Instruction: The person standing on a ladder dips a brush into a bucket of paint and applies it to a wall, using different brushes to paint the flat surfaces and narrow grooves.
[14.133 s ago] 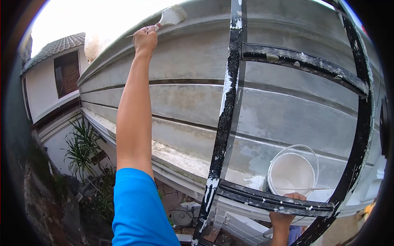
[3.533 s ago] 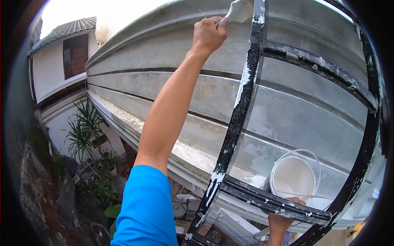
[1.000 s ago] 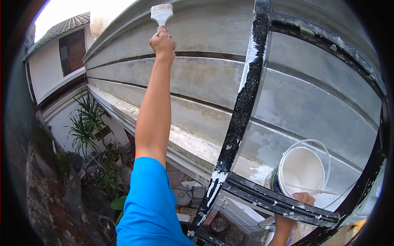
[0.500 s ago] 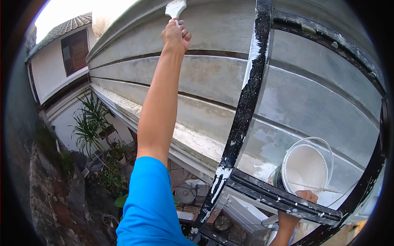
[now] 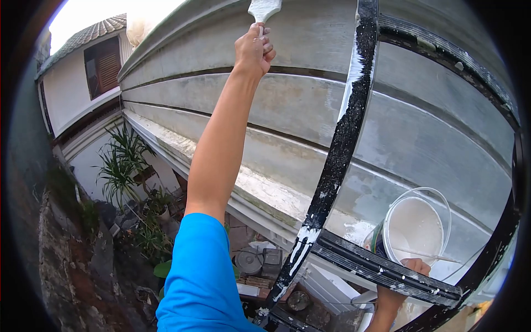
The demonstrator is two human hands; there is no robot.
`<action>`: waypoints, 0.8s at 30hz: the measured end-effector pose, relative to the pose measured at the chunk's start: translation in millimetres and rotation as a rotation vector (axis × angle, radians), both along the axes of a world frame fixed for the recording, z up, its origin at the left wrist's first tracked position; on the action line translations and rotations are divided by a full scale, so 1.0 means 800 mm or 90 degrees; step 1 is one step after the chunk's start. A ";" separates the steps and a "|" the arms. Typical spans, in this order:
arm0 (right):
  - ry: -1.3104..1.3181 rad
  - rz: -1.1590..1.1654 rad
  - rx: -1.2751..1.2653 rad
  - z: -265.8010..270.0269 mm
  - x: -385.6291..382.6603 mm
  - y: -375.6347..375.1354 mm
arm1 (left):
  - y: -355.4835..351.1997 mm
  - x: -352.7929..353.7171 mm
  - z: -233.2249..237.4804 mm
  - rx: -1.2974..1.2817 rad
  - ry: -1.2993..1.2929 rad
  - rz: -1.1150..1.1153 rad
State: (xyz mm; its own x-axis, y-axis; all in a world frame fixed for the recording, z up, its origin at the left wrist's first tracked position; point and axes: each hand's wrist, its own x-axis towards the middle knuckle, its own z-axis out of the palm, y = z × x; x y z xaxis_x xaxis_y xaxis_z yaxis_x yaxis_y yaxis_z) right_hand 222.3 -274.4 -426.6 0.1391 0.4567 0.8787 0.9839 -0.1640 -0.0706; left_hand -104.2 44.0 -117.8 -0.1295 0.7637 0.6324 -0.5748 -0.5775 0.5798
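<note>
My left hand (image 5: 255,50) is stretched out high at the top, its fingers wrapped round the handle of a paintbrush (image 5: 265,8). White paint covers the brush, whose upper end runs out of view against the grey wall (image 5: 315,36). Some white smears mark my fingers. At lower right my right hand (image 5: 416,266) is closed at the near rim of a white paint bucket (image 5: 415,224), partly hidden behind a ladder rung (image 5: 381,265). White paint coats the bucket's inside. A thin stick (image 5: 442,258) lies across its lower rim beside my fingers.
A black, paint-splashed ladder rail (image 5: 337,146) slants across the wall, with another rung (image 5: 448,58) at upper right. Below the wall runs a white-stained ledge (image 5: 271,193). Far below are plants (image 5: 121,160) and clutter; a house with a shuttered window (image 5: 104,67) stands at left.
My left hand and the paintbrush have moved right along the wall. The view has shifted slightly, so the ladder appears further right. My right hand stays by the bucket.
</note>
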 end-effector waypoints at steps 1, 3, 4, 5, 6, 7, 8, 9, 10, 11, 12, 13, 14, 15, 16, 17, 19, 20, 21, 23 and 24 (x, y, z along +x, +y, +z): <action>0.003 0.002 0.000 0.001 -0.001 -0.001 | 0.010 -0.012 -0.001 0.001 -0.042 0.017; 0.003 -0.001 0.004 0.001 -0.001 -0.001 | 0.039 -0.045 0.011 -0.042 -0.131 0.054; 0.000 -0.002 0.005 0.000 0.000 -0.001 | 0.050 -0.058 0.020 -0.065 -0.174 0.073; -0.002 -0.003 0.005 0.000 0.000 -0.001 | 0.058 -0.065 0.032 -0.071 -0.165 0.088; 0.001 0.001 0.006 0.001 -0.001 -0.001 | 0.057 -0.068 0.043 -0.077 -0.158 0.102; 0.004 0.005 0.004 0.002 -0.003 -0.003 | 0.058 -0.067 0.048 -0.086 -0.149 0.117; 0.008 0.009 0.004 0.004 -0.005 -0.003 | 0.063 -0.058 0.054 -0.090 -0.152 0.098; 0.007 0.002 0.009 0.003 -0.005 -0.001 | 0.054 -0.035 0.059 -0.098 -0.154 0.084; 0.003 -0.002 0.012 0.001 -0.003 0.001 | 0.044 -0.015 0.060 -0.107 -0.159 0.072; -0.002 -0.005 0.017 0.000 -0.002 0.003 | 0.029 0.007 0.053 -0.090 -0.137 0.062; 0.000 -0.006 0.011 -0.001 -0.001 0.003 | 0.011 0.026 0.038 -0.074 -0.115 0.053; 0.001 -0.009 0.007 -0.002 0.000 0.004 | -0.004 0.039 0.023 -0.045 -0.063 0.009; 0.001 -0.013 0.006 -0.003 0.001 0.004 | -0.017 0.048 0.009 -0.013 -0.010 -0.036; -0.012 -0.013 0.005 -0.003 0.002 0.004 | -0.026 0.051 -0.006 0.017 0.049 -0.037; -0.004 -0.013 0.005 -0.002 0.000 0.003 | -0.034 0.054 -0.021 0.047 0.108 -0.041; 0.006 -0.017 0.007 -0.001 -0.001 0.003 | -0.037 0.056 -0.029 0.080 0.169 -0.047; 0.009 -0.028 0.008 -0.002 0.000 0.002 | -0.027 0.045 -0.040 0.059 0.091 0.024; 0.003 -0.019 0.006 -0.002 0.001 0.003 | -0.018 0.039 -0.042 0.053 0.055 0.055; -0.002 -0.011 0.006 -0.001 0.001 0.002 | -0.002 0.027 -0.040 0.022 0.000 0.113; -0.017 -0.012 0.015 0.001 0.000 0.002 | 0.039 -0.003 -0.026 -0.042 -0.061 0.255; -0.012 -0.013 0.019 0.001 0.000 0.002 | 0.056 -0.012 -0.017 -0.078 -0.069 0.343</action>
